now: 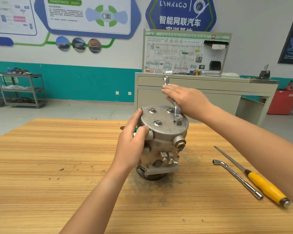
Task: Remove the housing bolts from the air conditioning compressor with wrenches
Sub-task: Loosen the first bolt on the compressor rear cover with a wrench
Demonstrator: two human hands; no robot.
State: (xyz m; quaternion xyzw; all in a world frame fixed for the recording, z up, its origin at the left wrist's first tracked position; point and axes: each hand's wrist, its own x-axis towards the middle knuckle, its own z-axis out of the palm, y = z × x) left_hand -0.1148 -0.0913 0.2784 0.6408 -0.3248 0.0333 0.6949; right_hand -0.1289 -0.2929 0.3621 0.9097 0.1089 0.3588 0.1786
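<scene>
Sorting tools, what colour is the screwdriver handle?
The screwdriver handle is yellow, seen best in the head view.

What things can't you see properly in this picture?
All in the head view:
- The bolt being turned: its head sits inside the ring end of the wrench.
- The wrench's middle: behind the right hand.
- A green thing: mostly under the fingers of the left hand.
- The pulley: mostly under the compressor.
- The wiring board: print too small to read.
</scene>
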